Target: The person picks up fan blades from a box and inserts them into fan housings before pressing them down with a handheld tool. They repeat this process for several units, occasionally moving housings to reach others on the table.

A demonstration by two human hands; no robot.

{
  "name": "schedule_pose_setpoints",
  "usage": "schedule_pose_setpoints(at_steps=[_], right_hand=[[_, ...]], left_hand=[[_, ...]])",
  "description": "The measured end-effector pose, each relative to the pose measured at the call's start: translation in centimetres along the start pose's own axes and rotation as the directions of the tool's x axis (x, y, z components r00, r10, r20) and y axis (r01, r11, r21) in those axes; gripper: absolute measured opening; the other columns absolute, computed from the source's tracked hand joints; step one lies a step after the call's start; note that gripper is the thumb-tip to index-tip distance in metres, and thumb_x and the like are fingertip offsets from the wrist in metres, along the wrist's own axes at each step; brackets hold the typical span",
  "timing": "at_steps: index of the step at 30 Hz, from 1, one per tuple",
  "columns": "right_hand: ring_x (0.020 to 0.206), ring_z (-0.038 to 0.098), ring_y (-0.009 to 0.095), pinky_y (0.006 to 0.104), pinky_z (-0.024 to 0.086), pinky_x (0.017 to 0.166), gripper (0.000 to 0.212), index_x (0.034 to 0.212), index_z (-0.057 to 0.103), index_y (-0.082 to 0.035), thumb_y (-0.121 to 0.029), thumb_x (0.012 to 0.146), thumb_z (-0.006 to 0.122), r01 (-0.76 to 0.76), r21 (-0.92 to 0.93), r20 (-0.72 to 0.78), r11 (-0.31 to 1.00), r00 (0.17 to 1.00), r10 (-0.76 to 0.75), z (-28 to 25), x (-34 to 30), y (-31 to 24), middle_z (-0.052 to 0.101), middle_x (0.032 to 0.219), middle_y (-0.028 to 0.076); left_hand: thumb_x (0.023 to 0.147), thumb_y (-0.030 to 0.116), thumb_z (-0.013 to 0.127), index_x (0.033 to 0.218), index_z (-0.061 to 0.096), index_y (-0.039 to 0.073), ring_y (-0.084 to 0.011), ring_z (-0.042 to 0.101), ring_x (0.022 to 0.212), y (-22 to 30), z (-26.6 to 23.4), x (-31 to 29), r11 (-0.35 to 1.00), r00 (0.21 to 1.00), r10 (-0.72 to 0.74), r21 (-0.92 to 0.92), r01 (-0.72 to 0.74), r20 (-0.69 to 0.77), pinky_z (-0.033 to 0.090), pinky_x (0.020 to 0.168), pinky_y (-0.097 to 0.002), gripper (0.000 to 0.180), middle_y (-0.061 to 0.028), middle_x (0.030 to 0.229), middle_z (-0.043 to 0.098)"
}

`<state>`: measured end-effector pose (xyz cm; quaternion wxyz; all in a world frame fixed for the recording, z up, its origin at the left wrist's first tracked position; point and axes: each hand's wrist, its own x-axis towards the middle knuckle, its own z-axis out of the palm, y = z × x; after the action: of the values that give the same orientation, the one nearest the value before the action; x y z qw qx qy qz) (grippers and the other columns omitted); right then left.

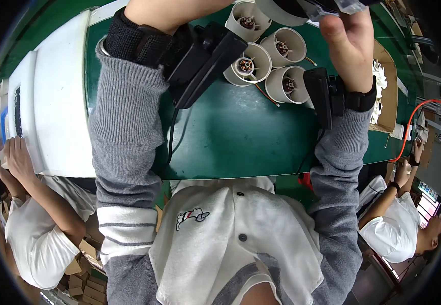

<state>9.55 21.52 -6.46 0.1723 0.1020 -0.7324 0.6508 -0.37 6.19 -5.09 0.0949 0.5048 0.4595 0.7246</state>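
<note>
My right hand (pixel 350 38) is at the top right edge, its thumb bent against a crumpled clear plastic piece (pixel 351 6). The upper edge cuts off its fingertips. Touching or overlapping that plastic is a pale round part (pixel 284 11) with a dark inside, partly out of view. My left forearm (pixel 167 12) crosses the upper edge, and its hand is out of the picture. Below these, several white cylindrical housings (pixel 248 63) stand grouped on the green tabletop (pixel 230 137). Copper-wound motor cores sit inside them, and thin wires trail from some.
A cardboard box (pixel 385 89) of white finned parts stands right of my right wrist. A large white curved panel (pixel 60 91) borders the table's left. An orange hose (pixel 411 122) curves at right. Co-workers sit on both sides, a left one (pixel 42 229) and a right one (pixel 396 218).
</note>
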Motion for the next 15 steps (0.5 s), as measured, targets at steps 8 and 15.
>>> schedule_pose_setpoints(at_steps=[8, 15], right_hand=[[0.112, 0.051, 0.020, 0.0327, 0.042, 0.094, 0.089, 0.128, 0.043, 0.003, -0.062, 0.072, 0.066, -0.005, -0.183, 0.027, 0.983, 1.000, 0.010, -1.3, -1.8, -0.1, 0.052, 0.123, 0.010], [0.109, 0.052, 0.019, 0.0326, 0.042, 0.092, 0.098, 0.126, 0.046, 0.004, -0.071, 0.065, 0.064, -0.112, -0.087, 0.007, 0.990, 0.994, 0.113, -1.5, -2.3, 1.2, 0.053, 0.121, 0.010]], left_hand=[[0.080, 0.010, 0.071, 0.128, 0.044, -0.002, -0.0170, 0.056, 0.105, -0.3, 1.7, 0.2, 0.991, 0.995, -0.016, -0.131, 0.028, 0.094, 0.045, 0.091, -0.0295, 0.057, -0.0092, 0.116, 0.057], [0.080, 0.009, 0.071, 0.129, 0.043, -0.001, -0.0171, 0.056, 0.105, 0.9, 2.4, -0.1, 0.930, 0.972, -0.214, -0.284, 0.233, 0.094, 0.045, 0.091, -0.0296, 0.058, -0.0088, 0.115, 0.057]])
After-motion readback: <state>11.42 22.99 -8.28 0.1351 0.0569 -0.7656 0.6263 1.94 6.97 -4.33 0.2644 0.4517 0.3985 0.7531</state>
